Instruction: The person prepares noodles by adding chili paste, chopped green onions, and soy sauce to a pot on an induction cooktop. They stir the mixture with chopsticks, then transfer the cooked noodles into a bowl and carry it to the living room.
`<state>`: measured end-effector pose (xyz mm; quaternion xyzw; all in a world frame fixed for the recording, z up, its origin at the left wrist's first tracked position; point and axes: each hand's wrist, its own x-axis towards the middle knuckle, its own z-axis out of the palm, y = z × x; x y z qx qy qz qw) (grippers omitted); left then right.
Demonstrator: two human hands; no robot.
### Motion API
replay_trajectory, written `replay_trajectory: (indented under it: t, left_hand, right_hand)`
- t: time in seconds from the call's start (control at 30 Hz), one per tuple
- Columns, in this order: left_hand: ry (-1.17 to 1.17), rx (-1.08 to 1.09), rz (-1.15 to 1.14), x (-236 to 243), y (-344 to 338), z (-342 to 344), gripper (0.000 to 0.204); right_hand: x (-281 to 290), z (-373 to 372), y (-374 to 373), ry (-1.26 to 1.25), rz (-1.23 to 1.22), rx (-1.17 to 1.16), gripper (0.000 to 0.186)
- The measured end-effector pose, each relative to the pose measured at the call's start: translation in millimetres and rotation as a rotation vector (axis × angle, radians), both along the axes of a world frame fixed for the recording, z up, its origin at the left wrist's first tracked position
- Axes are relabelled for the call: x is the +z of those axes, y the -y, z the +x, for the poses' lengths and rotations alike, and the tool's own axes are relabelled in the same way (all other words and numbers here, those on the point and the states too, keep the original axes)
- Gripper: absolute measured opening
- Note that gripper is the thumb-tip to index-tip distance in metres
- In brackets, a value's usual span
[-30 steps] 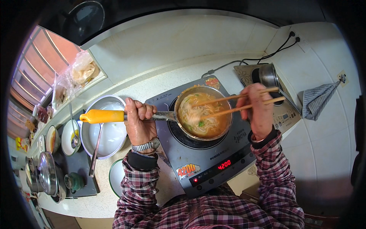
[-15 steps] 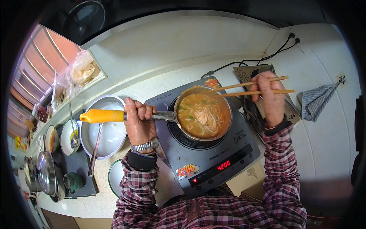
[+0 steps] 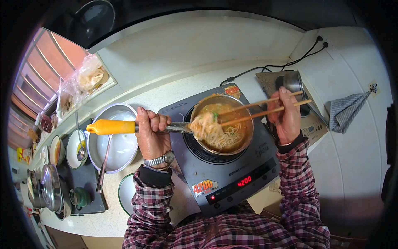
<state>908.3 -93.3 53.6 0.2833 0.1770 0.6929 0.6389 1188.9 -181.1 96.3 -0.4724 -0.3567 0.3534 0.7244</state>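
Note:
A saucepan (image 3: 251,124) of noodles in orange-brown broth stands on the black ring of an induction cooker (image 3: 178,112). My left hand (image 3: 152,128) is closed round the metal part of its handle, and the yellow grip (image 3: 112,126) sticks out to the left beyond my fingers. A pair of wooden chopsticks (image 3: 265,112) is pinched in my right hand (image 3: 287,118), to the right of the pan. Their tips are hidden in a blurred clump of noodles (image 3: 205,125) with some green bits, at the pan's left side. More noodles (image 3: 228,139) lie in the broth.
Left of the cooker stands a white basin (image 3: 118,151) with a long-handled utensil (image 3: 103,164) across its rim. Bowls (image 3: 76,151), a lidded pot (image 3: 52,189) and a green jar (image 3: 79,197) sit farther left. A second cooktop (image 3: 317,128) with a metal pot (image 3: 293,81) lies at right.
The chopstick tips have moved left and nearer within the pan, gathering noodles at its left side. My right hand has shifted slightly left and nearer. My left hand keeps its hold.

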Motion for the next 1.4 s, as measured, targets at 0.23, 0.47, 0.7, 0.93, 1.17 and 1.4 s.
replay_trajectory:
  t: [0.23,0.47,0.7,0.93,1.17,1.4]
  left_hand:
    - [-0.007,-0.018,0.036,-1.1,0.4,-2.0,0.033]
    - [0.013,-0.003,0.011,-1.6,0.9,-0.5,0.033]
    - [0.008,-0.012,0.011,-1.5,-0.3,-0.9,0.033]
    - [-0.01,-0.009,0.028,-1.9,-0.6,-1.3,0.033]
    - [-0.019,-0.007,0.016,-0.5,-0.1,-0.9,0.033]
    - [0.002,-0.022,0.012,-0.5,-0.5,-1.2,0.033]
  right_hand:
    - [10.7,-11.6,-21.9,0.456,-0.028,-0.045,0.029]
    - [20.5,2.4,3.8,0.582,-0.256,-0.013,0.034]
    - [-10.9,-2.7,2.7,0.198,-0.295,0.092,0.032]
    - [-16.6,-3.1,-2.3,-0.006,0.009,-0.035,0.027]
    - [-16.4,-10.3,-6.5,0.248,-0.253,0.123,0.028]
    - [22.6,9.2,8.3,0.506,-0.233,-0.018,0.032]
